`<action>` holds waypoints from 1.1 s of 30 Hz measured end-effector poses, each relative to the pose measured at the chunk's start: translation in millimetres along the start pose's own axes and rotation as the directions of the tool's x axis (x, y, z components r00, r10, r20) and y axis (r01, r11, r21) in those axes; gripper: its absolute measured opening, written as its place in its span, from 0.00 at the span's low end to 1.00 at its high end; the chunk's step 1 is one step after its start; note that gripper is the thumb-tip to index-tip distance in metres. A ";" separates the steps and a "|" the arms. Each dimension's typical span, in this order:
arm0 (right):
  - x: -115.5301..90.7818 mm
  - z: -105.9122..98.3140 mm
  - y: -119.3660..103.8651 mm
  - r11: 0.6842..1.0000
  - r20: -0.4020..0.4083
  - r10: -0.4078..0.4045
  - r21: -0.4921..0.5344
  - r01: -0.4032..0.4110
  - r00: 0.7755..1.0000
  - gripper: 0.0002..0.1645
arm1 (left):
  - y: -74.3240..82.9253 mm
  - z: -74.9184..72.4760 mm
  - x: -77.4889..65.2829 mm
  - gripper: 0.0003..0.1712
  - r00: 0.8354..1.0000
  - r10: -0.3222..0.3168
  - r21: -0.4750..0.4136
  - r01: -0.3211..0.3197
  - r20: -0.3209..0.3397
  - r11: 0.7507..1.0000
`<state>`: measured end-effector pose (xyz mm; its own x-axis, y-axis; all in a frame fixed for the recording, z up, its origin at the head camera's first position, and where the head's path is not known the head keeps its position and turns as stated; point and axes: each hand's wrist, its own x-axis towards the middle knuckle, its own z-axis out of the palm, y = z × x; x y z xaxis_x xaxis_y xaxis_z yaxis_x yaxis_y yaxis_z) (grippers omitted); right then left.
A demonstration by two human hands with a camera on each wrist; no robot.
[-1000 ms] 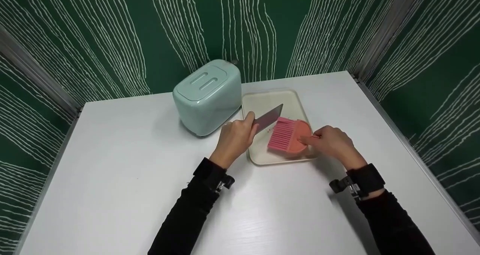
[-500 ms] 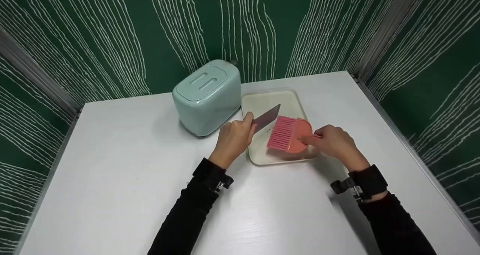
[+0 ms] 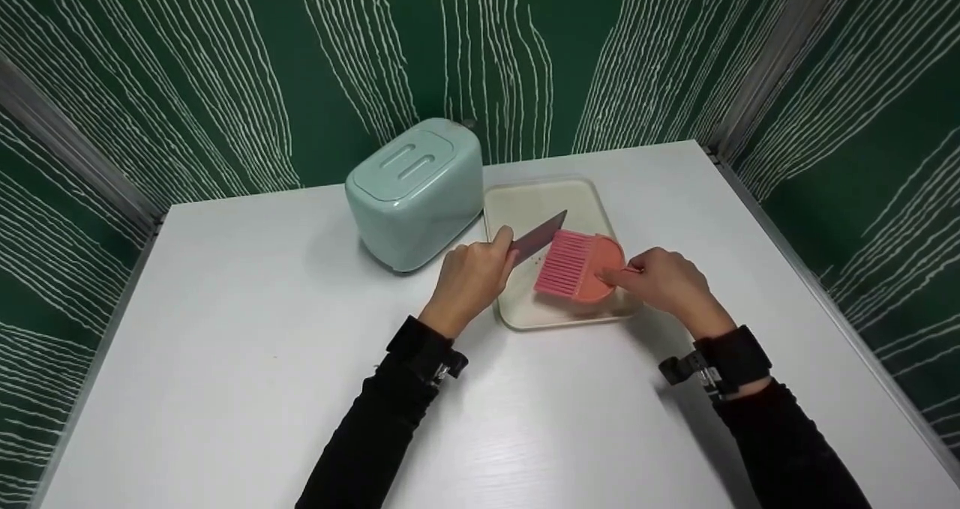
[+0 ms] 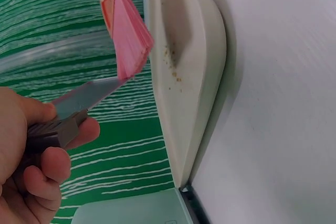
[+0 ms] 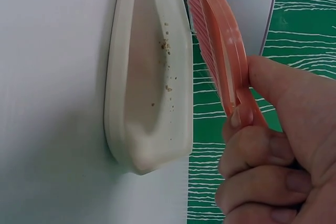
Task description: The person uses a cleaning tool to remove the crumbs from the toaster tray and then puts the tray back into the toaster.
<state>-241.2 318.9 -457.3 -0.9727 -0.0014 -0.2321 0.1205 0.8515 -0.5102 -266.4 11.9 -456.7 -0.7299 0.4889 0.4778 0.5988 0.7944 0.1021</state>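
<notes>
My left hand (image 3: pixel 471 276) grips the dark handle of a knife (image 3: pixel 538 239), its wide blade slanting up to the right above a cream tray (image 3: pixel 551 194). From the other side, my right hand (image 3: pixel 669 282) pinches an orange brush with pink bristles (image 3: pixel 570 267), thumb on its rounded body. In the left wrist view, the bristle ends of the brush (image 4: pixel 131 40) meet the tip of the knife blade (image 4: pixel 92 95). Small brown crumbs (image 5: pixel 167 45) lie scattered on the tray floor beneath both tools.
A mint-green toaster (image 3: pixel 416 194) stands left of the tray, close to its edge. The white table (image 3: pixel 285 389) extends in front and to both sides. Green walls with white streaks (image 3: pixel 510 59) rise behind the table and at its sides.
The knife shifts slightly left, then back right against the bristles. The brush moves only a little. Both hands keep their holds, and the tray and toaster stay put.
</notes>
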 end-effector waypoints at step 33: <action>-3.7 1.6 -5.1 1.000 0.043 0.005 0.018 -0.006 0.999 0.37 | -1.7 4.7 -1.3 0.10 0.997 0.035 0.033 -0.032 -0.070 0.999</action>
<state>-238.0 313.7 -455.2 -0.9628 -0.0195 -0.2696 0.1297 0.8417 -0.5241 -268.0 11.6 -461.7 -0.6837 0.4895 0.5412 0.6108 0.7897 0.0573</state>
